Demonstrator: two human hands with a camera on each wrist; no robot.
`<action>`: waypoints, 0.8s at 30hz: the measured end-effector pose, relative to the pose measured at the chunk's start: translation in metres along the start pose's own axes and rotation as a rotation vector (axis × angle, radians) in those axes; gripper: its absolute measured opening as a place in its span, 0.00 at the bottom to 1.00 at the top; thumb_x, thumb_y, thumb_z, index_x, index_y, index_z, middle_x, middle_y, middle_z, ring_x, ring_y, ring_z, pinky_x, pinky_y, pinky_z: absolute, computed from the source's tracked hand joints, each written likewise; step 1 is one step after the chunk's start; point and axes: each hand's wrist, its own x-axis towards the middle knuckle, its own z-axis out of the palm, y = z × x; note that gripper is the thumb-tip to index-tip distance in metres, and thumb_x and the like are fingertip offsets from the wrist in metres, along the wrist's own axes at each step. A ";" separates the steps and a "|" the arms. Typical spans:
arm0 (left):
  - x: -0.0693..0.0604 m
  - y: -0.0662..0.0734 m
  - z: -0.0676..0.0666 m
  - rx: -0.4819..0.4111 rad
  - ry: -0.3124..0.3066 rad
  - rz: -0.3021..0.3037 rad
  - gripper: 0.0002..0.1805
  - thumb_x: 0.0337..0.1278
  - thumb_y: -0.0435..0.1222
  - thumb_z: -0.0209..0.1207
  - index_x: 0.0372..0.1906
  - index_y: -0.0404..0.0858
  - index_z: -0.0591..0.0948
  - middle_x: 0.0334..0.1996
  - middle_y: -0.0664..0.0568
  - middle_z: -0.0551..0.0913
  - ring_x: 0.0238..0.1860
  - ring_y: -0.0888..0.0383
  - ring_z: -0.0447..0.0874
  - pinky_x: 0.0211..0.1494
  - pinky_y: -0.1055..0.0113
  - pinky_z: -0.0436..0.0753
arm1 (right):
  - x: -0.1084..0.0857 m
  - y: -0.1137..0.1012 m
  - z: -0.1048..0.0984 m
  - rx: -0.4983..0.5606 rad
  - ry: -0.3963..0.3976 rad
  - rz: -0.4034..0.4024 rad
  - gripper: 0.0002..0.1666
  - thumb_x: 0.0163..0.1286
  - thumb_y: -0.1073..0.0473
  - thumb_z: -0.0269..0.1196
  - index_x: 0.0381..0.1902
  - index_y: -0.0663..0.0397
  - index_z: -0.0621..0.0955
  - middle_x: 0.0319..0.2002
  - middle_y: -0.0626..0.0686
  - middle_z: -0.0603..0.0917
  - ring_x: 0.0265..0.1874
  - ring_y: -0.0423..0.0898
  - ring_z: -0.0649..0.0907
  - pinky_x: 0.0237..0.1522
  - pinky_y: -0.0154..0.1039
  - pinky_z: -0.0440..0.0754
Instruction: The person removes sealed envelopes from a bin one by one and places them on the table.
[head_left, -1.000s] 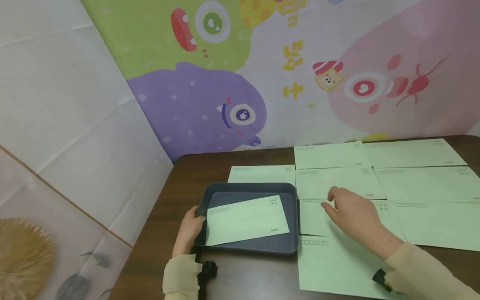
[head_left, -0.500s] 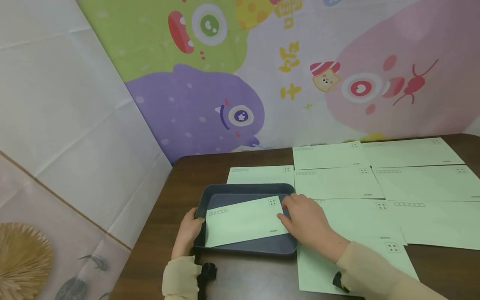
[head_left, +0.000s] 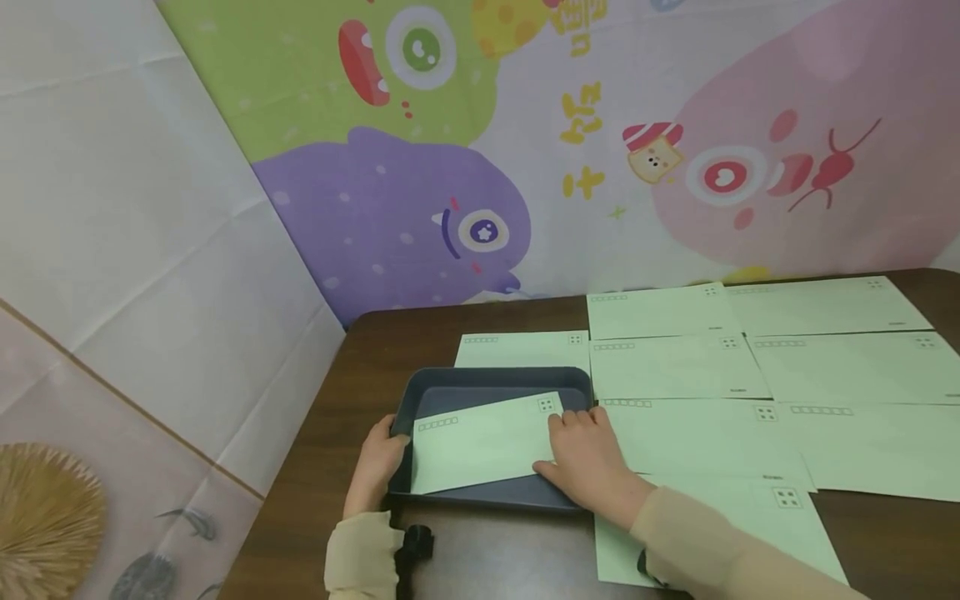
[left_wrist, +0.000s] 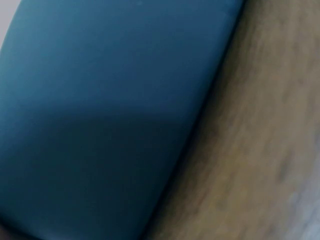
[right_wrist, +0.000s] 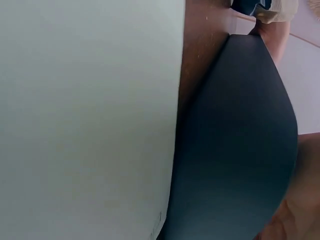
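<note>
A dark blue-grey tray stands on the table, with a pale green envelope lying slanted inside it. My left hand grips the tray's left rim, thumb over the inner side. Over the tray's right rim reaches my right hand, its fingers and thumb at the right end of that envelope. That end is hidden under the hand, so whether it is pinched does not show. In the right wrist view the tray's outer wall hides part of the right hand.
Several similar envelopes lie in rows right of the tray, and one envelope is partly covered behind it. Bare wood shows on the table in front. A cartoon-printed cloth hangs behind the table's back edge.
My right hand has moved left from above the laid-out envelopes, over the tray's rim, to the right end of the envelope inside. The left hand, tray and envelopes stay put.
</note>
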 end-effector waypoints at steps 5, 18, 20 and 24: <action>0.000 0.001 0.000 0.002 0.006 0.003 0.24 0.55 0.30 0.42 0.59 0.28 0.66 0.57 0.31 0.65 0.56 0.39 0.64 0.56 0.44 0.65 | 0.005 -0.002 0.003 -0.050 -0.043 0.024 0.30 0.46 0.37 0.66 0.28 0.60 0.75 0.21 0.54 0.72 0.25 0.51 0.74 0.36 0.47 0.62; 0.001 0.001 0.001 -0.003 0.012 0.000 0.24 0.55 0.29 0.42 0.59 0.28 0.65 0.58 0.32 0.65 0.57 0.38 0.64 0.57 0.44 0.63 | 0.011 -0.004 0.004 -0.140 -0.100 0.057 0.34 0.42 0.35 0.67 0.29 0.59 0.74 0.23 0.55 0.73 0.26 0.51 0.74 0.36 0.45 0.62; 0.001 0.000 0.001 -0.002 0.009 -0.008 0.25 0.55 0.30 0.42 0.60 0.28 0.65 0.59 0.32 0.64 0.58 0.38 0.63 0.58 0.43 0.63 | 0.012 -0.005 0.004 -0.143 -0.097 0.058 0.34 0.41 0.35 0.68 0.30 0.59 0.74 0.23 0.55 0.73 0.25 0.51 0.74 0.35 0.45 0.62; 0.001 0.000 0.001 0.003 0.008 -0.010 0.25 0.55 0.29 0.42 0.60 0.28 0.64 0.59 0.31 0.64 0.58 0.37 0.63 0.58 0.43 0.63 | 0.014 -0.005 0.006 -0.143 -0.108 0.076 0.35 0.39 0.36 0.69 0.31 0.59 0.73 0.23 0.55 0.73 0.26 0.51 0.75 0.35 0.45 0.62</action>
